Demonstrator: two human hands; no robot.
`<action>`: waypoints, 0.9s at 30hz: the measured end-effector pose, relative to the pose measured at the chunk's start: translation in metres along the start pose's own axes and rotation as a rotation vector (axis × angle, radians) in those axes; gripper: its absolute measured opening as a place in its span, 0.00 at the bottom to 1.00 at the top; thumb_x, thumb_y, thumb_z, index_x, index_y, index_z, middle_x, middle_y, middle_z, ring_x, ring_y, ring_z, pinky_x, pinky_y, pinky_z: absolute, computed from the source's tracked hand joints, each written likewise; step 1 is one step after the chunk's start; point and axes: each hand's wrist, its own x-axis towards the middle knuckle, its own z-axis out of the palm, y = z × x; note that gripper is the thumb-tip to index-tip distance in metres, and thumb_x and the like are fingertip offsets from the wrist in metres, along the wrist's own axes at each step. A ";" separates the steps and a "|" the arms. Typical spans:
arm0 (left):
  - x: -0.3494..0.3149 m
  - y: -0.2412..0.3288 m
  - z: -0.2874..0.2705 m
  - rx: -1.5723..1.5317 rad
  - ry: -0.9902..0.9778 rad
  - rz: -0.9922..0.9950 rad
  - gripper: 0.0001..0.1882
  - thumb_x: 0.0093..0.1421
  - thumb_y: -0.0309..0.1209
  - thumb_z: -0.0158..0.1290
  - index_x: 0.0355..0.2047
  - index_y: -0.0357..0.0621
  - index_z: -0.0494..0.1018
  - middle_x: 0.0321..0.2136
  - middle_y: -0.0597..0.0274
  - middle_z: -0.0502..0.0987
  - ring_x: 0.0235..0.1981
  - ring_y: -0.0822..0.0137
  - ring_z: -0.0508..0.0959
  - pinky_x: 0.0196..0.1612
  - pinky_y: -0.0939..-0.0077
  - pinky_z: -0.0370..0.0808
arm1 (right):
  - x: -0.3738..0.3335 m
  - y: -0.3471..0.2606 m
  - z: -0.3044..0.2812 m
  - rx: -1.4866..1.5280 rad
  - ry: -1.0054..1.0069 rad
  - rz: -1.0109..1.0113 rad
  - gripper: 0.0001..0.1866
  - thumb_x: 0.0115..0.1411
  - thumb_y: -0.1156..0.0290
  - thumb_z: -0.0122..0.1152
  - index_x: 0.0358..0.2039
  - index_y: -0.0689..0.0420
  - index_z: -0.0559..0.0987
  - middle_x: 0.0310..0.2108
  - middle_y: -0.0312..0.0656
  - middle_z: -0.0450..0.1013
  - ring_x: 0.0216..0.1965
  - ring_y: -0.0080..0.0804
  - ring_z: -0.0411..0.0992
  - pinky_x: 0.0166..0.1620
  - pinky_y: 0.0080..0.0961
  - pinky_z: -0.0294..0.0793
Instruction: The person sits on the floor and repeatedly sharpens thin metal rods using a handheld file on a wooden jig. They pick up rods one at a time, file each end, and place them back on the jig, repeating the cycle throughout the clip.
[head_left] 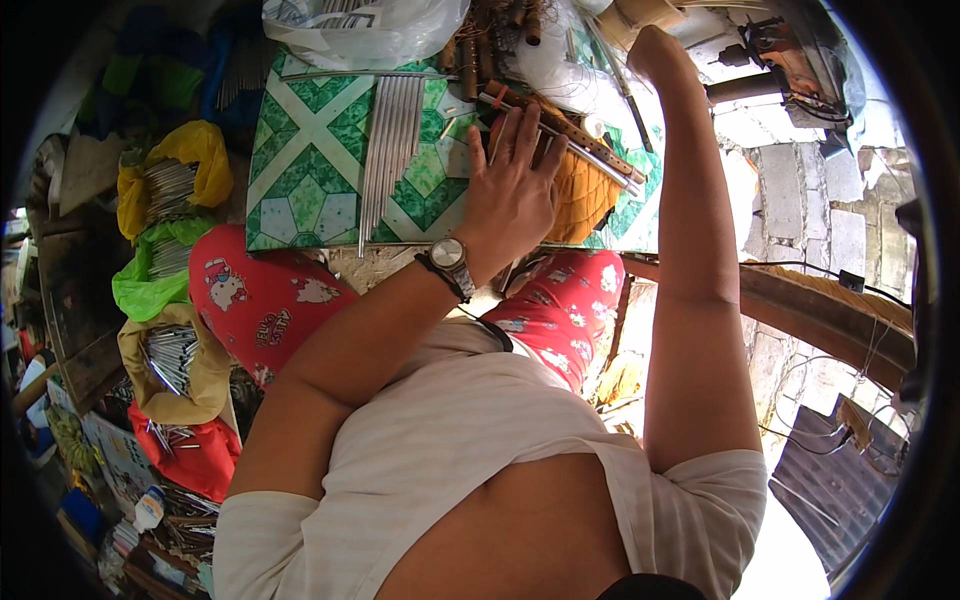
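My left hand, with a watch on its wrist, lies palm down on the green patterned table cover. Its fingers are stretched and apart, reaching a wooden strip with holes and light metal tubes. Next to it is an orange-yellow ribbed piece. Left of the hand, thin metal tubes of graded length lie side by side against a crosswise rod. My right hand reaches to the far right of the table beside a dark stick; glare and angle hide its fingers.
A clear plastic bag of rods and brown tube pieces lie at the table's far side. At left stand yellow, green, tan and red bags with metal rods. A wooden beam and wires are at right.
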 end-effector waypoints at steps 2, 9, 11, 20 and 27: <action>0.000 0.000 0.001 0.004 0.006 0.001 0.29 0.63 0.37 0.52 0.66 0.53 0.67 0.71 0.44 0.54 0.71 0.44 0.54 0.67 0.26 0.50 | -0.001 0.009 -0.012 0.014 0.064 -0.013 0.18 0.52 0.72 0.63 0.44 0.63 0.83 0.45 0.59 0.79 0.47 0.51 0.80 0.49 0.44 0.79; 0.000 0.000 -0.001 0.013 -0.011 0.000 0.30 0.62 0.35 0.54 0.66 0.52 0.67 0.71 0.44 0.53 0.72 0.44 0.54 0.67 0.27 0.50 | -0.092 0.022 -0.038 0.197 0.420 -0.096 0.16 0.59 0.61 0.64 0.40 0.60 0.84 0.38 0.50 0.82 0.41 0.44 0.82 0.45 0.37 0.80; 0.000 0.000 -0.001 0.011 -0.021 -0.003 0.30 0.62 0.35 0.54 0.66 0.53 0.67 0.71 0.44 0.53 0.72 0.44 0.53 0.67 0.27 0.50 | -0.135 0.005 -0.020 0.726 0.514 -0.075 0.11 0.62 0.64 0.64 0.37 0.58 0.84 0.35 0.44 0.83 0.36 0.29 0.83 0.39 0.27 0.81; 0.002 0.000 0.000 0.063 -0.061 -0.014 0.30 0.64 0.39 0.51 0.67 0.56 0.66 0.72 0.46 0.51 0.73 0.44 0.51 0.67 0.26 0.49 | -0.223 -0.061 0.079 0.999 0.743 -0.169 0.05 0.58 0.84 0.67 0.35 0.61 0.83 0.39 0.42 0.83 0.40 0.26 0.81 0.45 0.22 0.81; 0.002 -0.001 0.000 0.060 -0.049 -0.004 0.29 0.65 0.42 0.50 0.67 0.57 0.67 0.72 0.47 0.51 0.73 0.44 0.51 0.67 0.25 0.48 | -0.222 -0.067 0.093 0.908 0.863 -0.244 0.10 0.53 0.82 0.68 0.35 0.55 0.83 0.39 0.42 0.82 0.37 0.38 0.83 0.40 0.28 0.81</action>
